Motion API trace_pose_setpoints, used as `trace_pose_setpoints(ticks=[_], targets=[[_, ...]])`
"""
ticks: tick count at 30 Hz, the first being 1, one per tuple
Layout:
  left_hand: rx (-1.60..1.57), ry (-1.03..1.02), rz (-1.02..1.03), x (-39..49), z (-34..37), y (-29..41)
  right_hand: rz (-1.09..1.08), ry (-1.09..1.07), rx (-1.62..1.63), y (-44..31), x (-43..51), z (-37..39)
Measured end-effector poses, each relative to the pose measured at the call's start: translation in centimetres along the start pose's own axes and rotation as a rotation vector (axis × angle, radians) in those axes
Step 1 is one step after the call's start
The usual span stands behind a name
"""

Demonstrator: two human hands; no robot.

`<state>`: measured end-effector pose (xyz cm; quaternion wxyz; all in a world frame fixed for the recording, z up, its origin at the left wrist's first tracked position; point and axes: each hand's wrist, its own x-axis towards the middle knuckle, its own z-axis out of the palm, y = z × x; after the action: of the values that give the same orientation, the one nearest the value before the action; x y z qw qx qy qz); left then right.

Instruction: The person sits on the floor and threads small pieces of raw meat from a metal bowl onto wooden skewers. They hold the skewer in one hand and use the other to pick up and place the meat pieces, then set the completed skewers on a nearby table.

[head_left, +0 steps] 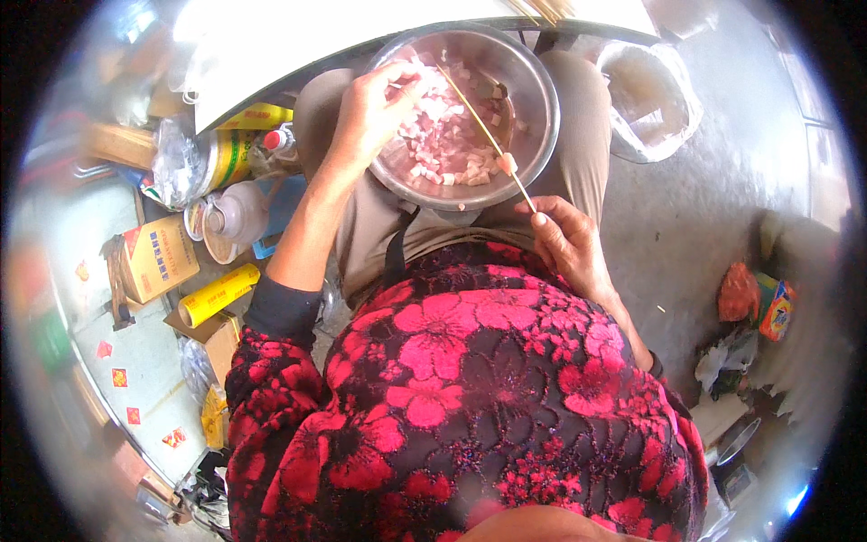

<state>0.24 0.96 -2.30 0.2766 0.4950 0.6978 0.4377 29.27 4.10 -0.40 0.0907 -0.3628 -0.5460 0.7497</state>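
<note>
A steel bowl (542, 146) rests between my knees with many small cubes of pale pink raw meat (437, 112) in it. My right hand (569, 237), just outside the bowl's near rim, grips one end of a thin bamboo skewer (474, 113). The skewer slants up and left across the bowl, its far tip bare over the meat. One meat piece (506, 164) is threaded on it, low down near my right hand. Over the bowl's left side, my left hand (379, 101) has its fingers bent close together above the cubes; whether they pinch a piece is unclear.
Beyond the bowl lies a white tabletop (305, 40) with several skewers (545, 10). A bin with a white plastic liner (650, 101) stands right of my knee. On my left are a cardboard box (159, 257), a yellow roll (220, 295) and a red-capped bottle (278, 140).
</note>
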Motion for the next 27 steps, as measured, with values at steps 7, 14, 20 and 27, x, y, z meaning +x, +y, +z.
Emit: trace_pose_setpoints(ticks=[7,14,20,27], targets=[[-0.922,0.059,-0.342,-0.8,1.7,2.0,0.046,0.0,-0.169,-0.1,-0.6,-0.2],[-0.946,0.123,-0.342,-1.1,2.0,2.2,0.05,0.025,-0.227,-0.1,-0.9,-0.1],[-0.915,0.138,-0.318,-1.3,2.1,1.6,0.024,0.034,-0.24,0.0,-0.9,0.0],[-0.834,0.183,-0.34,-1.6,2.2,2.0,0.052,0.034,-0.262,-0.1,-1.0,-0.1]])
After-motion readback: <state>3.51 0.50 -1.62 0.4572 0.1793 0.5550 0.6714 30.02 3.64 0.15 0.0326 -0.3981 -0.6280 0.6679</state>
